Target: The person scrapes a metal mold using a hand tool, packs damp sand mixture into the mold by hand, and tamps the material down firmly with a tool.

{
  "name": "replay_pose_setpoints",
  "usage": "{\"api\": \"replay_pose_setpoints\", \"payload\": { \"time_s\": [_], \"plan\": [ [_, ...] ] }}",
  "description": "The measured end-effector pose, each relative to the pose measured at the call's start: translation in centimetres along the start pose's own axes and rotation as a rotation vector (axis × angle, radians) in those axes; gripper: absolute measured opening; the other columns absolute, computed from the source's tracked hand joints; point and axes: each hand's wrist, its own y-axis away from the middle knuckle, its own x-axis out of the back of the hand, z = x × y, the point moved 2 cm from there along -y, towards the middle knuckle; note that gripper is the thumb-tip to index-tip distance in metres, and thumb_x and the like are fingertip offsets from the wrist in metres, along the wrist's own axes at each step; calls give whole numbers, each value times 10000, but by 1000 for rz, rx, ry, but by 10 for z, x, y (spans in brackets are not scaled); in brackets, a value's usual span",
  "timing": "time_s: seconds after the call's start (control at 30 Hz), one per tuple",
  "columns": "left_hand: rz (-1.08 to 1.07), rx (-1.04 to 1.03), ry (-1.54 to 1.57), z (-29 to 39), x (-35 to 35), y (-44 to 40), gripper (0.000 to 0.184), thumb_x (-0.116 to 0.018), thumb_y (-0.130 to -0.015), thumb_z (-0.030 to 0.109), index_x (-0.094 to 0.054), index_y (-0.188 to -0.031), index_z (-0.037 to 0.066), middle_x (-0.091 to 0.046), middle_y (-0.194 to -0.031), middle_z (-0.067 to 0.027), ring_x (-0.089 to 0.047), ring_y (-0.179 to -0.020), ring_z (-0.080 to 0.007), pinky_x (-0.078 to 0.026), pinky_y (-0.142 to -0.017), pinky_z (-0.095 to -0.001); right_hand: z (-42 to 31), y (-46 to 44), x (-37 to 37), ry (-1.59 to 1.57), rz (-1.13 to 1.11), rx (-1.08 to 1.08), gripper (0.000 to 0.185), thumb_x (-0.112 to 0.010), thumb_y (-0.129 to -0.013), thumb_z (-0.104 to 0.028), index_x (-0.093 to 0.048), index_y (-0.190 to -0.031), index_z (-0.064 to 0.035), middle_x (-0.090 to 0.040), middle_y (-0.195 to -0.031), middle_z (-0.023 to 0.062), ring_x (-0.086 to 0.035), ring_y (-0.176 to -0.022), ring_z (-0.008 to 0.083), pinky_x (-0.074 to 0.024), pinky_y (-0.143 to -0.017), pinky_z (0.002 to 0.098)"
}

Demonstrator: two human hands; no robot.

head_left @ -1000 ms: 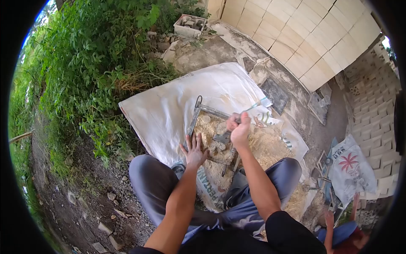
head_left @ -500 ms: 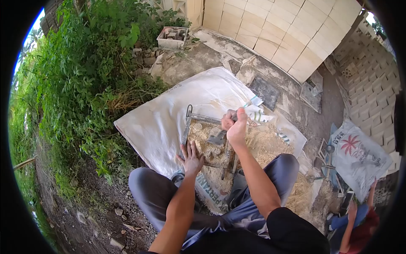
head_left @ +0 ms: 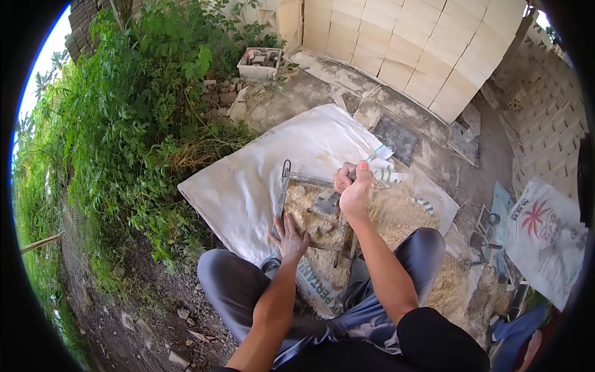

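My right hand point(head_left: 354, 195) is closed, thumb up, around the handle of a hammer-like tool whose grey, blocky head point(head_left: 326, 206) rests over the sandy mix. Beneath it lies a rectangular metal mould frame point(head_left: 283, 197) with a loop at its far left corner. Pale, crumbly sand mix point(head_left: 302, 197) fills the frame, with several lumps on top. My left hand point(head_left: 291, 240) lies with fingers spread on the frame's near left corner and the mix there. A white woven sack point(head_left: 238, 177) is spread under the frame. The tool's handle is mostly hidden by my fist.
Loose sand mix point(head_left: 396, 214) spreads right of the frame. Green plants point(head_left: 136, 124) crowd the left. Behind are a box of rubble point(head_left: 259, 65), stacked pale blocks point(head_left: 403, 49) and a dark slab point(head_left: 396, 139). At right, a printed sack point(head_left: 540, 229) hangs near another person's leg point(head_left: 519, 332).
The view has shifted, so everything sits slightly further right. The tool's head has turned a little over the mix. Both hands keep their places; the other person's arms have mostly left view.
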Motion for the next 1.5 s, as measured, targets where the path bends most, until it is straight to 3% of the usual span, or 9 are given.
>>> {"api": "replay_pose_setpoints", "payload": {
  "time_s": [0.13, 0.4, 0.6, 0.8, 0.9, 0.97, 1.27, 1.37, 1.5],
  "plan": [
    [1, -21, -2, 1, 1, 1, 924, -562, -785, 429, -64, -1479, 75, -115, -1543, -84, 106, -1423, -308, 112, -1049, -634, 68, 30, 10, 171, -59, 49, 687, -336, -915, -625, -314, -497, -81, -323, -453, -18, -299, -426, 88, -204, -417, 278],
    [-24, 10, 36, 1, 1, -3, 940, -587, -768, 416, -70, -1482, 91, -99, -1549, -57, 103, -1423, -307, 129, -1049, -625, -1, -2, -17, 32, 135, -10, 642, -283, -937, -593, -270, -491, -131, -258, -425, -43, -196, -384, 91, -125, -383, 270],
    [-119, 32, 56, -2, 1, -6, 955, -588, -758, 401, -48, -1483, 90, -67, -1553, -64, 152, -1415, -307, 144, -1036, -627, 56, 11, -23, 312, -47, 275, 697, -281, -903, -655, -318, -458, -120, -306, -425, -26, -254, -377, 88, -158, -377, 265],
    [-117, 11, 81, -4, -1, -6, 960, -584, -764, 403, -29, -1485, 98, -51, -1554, -77, 163, -1411, -308, 156, -1035, -621, -5, 7, -41, 247, 3, 30, 722, -290, -880, -690, -297, -470, -96, -306, -440, -18, -270, -409, 88, -183, -408, 260],
    [-124, 17, 78, -2, 2, -6, 947, -577, -775, 409, -34, -1485, 95, -47, -1555, -74, 156, -1412, -311, 153, -1037, -619, 8, 12, -26, 106, -69, 67, 648, -365, -935, -563, -359, -530, -58, -354, -473, -5, -317, -447, 96, -251, -420, 285],
    [-103, -9, 74, -7, -2, 0, 946, -576, -777, 408, -33, -1485, 95, -40, -1557, -65, 158, -1412, -314, 149, -1040, -616, 59, 20, -3, 161, -111, 70, 637, -363, -935, -568, -353, -537, -70, -341, -480, -17, -316, -454, 86, -241, -419, 273],
    [-102, 20, 74, -2, -1, -7, 951, -579, -756, 401, -50, -1486, 96, -68, -1555, -72, 148, -1415, -311, 152, -1030, -632, -25, 2, -12, 61, -123, 42, 676, -354, -891, -649, -251, -494, -111, -252, -434, -28, -212, -389, 86, -147, -394, 266],
    [-90, -12, 100, -6, 0, 2, 954, -582, -753, 408, -55, -1485, 98, -70, -1555, -73, 152, -1412, -318, 153, -1027, -636, 44, 22, 16, 288, -123, 13, 656, -346, -915, -601, -316, -514, -82, -303, -474, -16, -297, -446, 87, -235, -420, 263],
    [-102, 3, 68, -2, 5, -5, 962, -581, -756, 442, -55, -1485, 98, -58, -1556, -66, 158, -1411, -317, 155, -1035, -622, 46, 14, 17, 84, -78, -55, 668, -358, -900, -626, -321, -516, -81, -323, -475, -10, -316, -450, 92, -255, -421, 270]
  ]
}}
